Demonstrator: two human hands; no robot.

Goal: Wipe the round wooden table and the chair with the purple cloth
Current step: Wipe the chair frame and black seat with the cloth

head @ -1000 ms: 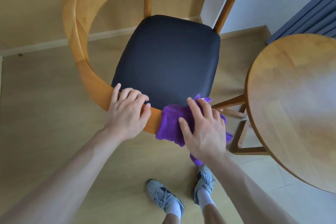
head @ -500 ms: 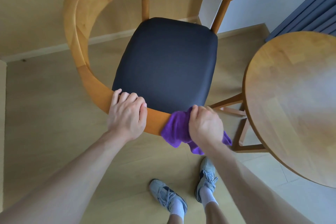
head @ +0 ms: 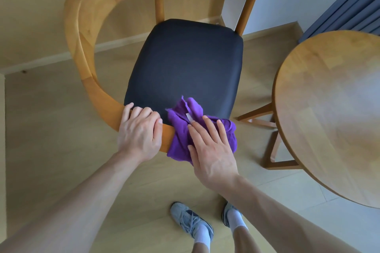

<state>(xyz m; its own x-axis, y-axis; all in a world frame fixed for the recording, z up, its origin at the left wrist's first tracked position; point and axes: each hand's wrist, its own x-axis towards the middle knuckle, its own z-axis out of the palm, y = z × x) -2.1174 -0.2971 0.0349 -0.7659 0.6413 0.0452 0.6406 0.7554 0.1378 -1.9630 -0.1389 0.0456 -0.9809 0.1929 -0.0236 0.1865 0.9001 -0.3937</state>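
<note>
A wooden chair [head: 80, 33] with a curved rail and a dark padded seat [head: 185, 63] stands below me. My left hand [head: 139, 131] grips the near part of the rail, fingers curled over it. Just to its right the purple cloth [head: 181, 129] is draped over the rail end and the seat's near edge. My right hand [head: 211, 146] lies flat on the cloth with fingers spread, pressing it down. The round wooden table [head: 333, 109] is at the right, apart from both hands.
The table's legs [head: 273, 150] stand close to the chair's right side. My two feet in grey shoes [head: 191, 224] are on the pale wood floor just behind the chair. A grey radiator [head: 353, 6] is on the wall at the upper right.
My right hand went from bunching the cloth over the rail end to lying flat with fingers spread, and the cloth has spread up onto the seat edge. The left hand has kept its grip.
</note>
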